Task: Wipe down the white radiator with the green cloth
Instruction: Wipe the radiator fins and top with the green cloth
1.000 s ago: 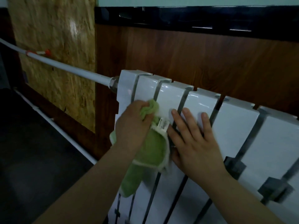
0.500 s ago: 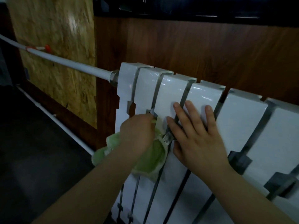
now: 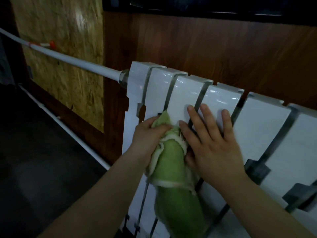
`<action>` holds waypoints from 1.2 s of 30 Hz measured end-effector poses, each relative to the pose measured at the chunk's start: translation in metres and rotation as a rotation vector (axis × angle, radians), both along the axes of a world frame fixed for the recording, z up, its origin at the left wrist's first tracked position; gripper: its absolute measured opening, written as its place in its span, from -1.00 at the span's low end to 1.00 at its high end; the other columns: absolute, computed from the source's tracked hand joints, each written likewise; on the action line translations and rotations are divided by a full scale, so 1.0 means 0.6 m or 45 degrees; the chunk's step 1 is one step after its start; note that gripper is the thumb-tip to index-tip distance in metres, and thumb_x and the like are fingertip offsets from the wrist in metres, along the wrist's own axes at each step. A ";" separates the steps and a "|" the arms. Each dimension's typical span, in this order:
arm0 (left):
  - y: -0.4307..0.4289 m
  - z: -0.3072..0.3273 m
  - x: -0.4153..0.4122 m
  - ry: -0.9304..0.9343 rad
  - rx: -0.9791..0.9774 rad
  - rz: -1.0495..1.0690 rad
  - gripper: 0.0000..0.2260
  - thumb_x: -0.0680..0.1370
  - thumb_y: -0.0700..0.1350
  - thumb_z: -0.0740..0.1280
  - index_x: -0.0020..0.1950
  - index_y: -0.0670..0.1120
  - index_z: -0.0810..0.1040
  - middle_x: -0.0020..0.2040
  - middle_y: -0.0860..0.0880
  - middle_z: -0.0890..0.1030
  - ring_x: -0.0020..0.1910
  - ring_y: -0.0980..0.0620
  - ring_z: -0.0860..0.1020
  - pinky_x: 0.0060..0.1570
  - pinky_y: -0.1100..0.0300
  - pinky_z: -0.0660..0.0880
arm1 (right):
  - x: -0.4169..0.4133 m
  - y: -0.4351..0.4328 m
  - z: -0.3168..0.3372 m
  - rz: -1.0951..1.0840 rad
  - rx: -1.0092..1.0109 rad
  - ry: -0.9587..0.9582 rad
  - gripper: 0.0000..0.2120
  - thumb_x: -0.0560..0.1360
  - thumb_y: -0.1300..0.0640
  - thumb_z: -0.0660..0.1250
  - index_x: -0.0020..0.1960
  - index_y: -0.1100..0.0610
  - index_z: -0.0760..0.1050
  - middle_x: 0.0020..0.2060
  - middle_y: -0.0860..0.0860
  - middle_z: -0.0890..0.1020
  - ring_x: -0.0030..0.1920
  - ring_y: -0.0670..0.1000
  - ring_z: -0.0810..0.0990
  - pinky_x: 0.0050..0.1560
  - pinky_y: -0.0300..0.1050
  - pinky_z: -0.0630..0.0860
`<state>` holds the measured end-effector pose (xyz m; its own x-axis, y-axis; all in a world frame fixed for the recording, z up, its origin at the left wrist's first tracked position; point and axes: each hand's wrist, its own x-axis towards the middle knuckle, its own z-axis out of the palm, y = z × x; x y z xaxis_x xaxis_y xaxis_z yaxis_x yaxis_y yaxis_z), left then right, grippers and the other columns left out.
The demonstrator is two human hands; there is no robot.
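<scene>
The green cloth point(image 3: 173, 169), gripped in the curled left hand point(image 3: 149, 134), has been drawn back up the left-end sections of the white radiator point(image 3: 262, 127), beside the flat, empty right hand point(image 3: 212, 143), so wiping is judged under way.

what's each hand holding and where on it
The left hand grips the green cloth by its bunched upper end; the right hand holds nothing, flat on the white radiator.

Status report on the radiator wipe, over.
Left hand grips cloth against radiator. Right hand flat on radiator, beside cloth. Nothing else in the way.
</scene>
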<state>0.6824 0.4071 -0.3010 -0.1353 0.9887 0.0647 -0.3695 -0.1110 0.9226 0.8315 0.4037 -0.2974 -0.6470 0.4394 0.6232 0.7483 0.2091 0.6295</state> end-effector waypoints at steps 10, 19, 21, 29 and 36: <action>0.042 -0.023 -0.076 2.346 1.249 0.770 -0.63 0.09 -0.18 0.55 -0.13 -0.19 0.66 -0.11 -0.15 0.65 -0.41 -0.09 0.57 -0.46 0.23 0.47 | 0.003 0.001 0.000 0.010 0.054 -0.039 -0.48 0.40 0.03 0.08 0.32 0.16 0.32 0.37 0.21 0.34 0.39 0.23 0.16 0.39 0.22 -0.12; 0.041 -0.021 -0.076 2.296 1.172 0.852 -0.61 0.30 -0.20 0.38 0.10 -0.19 0.44 0.04 -0.16 0.41 -0.31 -0.14 0.57 -0.38 0.16 0.49 | 0.007 0.001 0.000 0.000 0.054 -0.072 -0.43 0.37 0.00 0.19 0.34 0.18 0.32 0.38 0.21 0.31 0.39 0.24 0.14 0.38 0.23 -0.13; 0.029 -0.040 -0.048 2.311 0.783 0.681 -0.51 0.24 -0.20 0.51 0.14 -0.22 0.51 0.07 -0.19 0.51 -0.23 -0.12 0.57 -0.36 0.17 0.46 | 0.007 0.002 0.000 -0.007 0.054 -0.075 -0.45 0.39 0.01 0.16 0.34 0.18 0.32 0.39 0.21 0.30 0.39 0.24 0.13 0.38 0.22 -0.15; -0.004 -0.076 0.000 0.799 0.307 0.489 -0.79 0.55 -0.24 0.24 0.04 0.03 0.58 -0.10 0.18 0.51 -0.15 0.26 0.47 -0.08 0.53 0.36 | -0.010 0.001 -0.015 0.013 0.063 0.111 -0.50 0.44 0.03 0.04 0.31 0.19 0.39 0.37 0.23 0.33 0.38 0.23 0.13 0.39 0.19 -0.18; -0.014 -0.079 0.016 0.600 0.280 0.482 -0.79 0.54 -0.17 0.29 -0.19 0.14 0.52 -0.27 0.21 0.54 -0.25 0.41 0.49 -0.18 0.61 0.34 | -0.023 -0.011 -0.116 0.107 -0.119 0.064 -0.47 0.42 0.00 0.11 0.34 0.17 0.26 0.33 0.15 0.41 0.35 0.16 0.23 0.41 0.12 -0.10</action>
